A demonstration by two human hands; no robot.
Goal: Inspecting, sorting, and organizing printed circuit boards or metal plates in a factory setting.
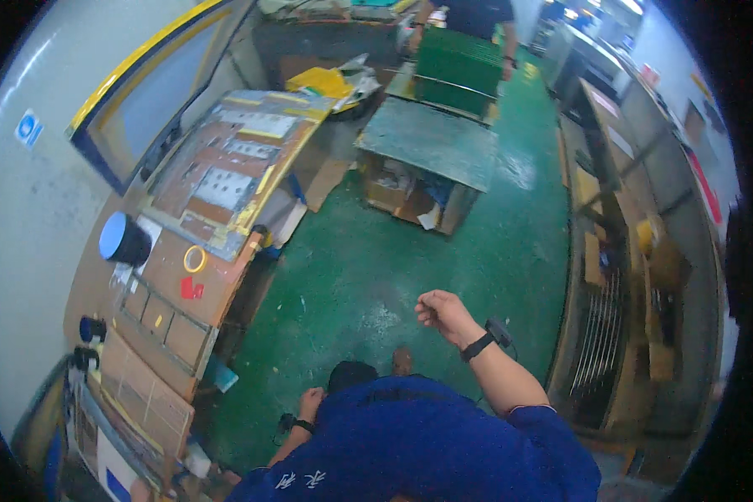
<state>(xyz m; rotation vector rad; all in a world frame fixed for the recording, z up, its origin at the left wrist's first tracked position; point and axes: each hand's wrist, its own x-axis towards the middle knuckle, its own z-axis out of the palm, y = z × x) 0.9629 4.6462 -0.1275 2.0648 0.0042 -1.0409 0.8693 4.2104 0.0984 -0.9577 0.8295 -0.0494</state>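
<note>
My right hand (445, 316) is raised in front of me over the green floor, its fingers curled in loosely with nothing visible in them. A black strap with a small dark device (498, 332) sits on that wrist. My left hand (311, 404) hangs low beside my body, its fingers curled and partly hidden. Its wrist also wears a black strap (303, 425). Neither hand touches the surroundings. Nearest to the left hand is the wooden workbench (217, 301), which carries a roll of yellow tape (195, 259), a dark blue-topped tub (125, 240) and a metal frame (163, 322).
Ahead stands a low grey-topped table (431, 142). Behind it a person (477, 17) is beside a green ridged stack (456, 71). A large yellow-edged screen frame (155, 79) leans at the left wall. Shelving with metal rods (598, 335) lines the right. Green floor (368, 259) lies between.
</note>
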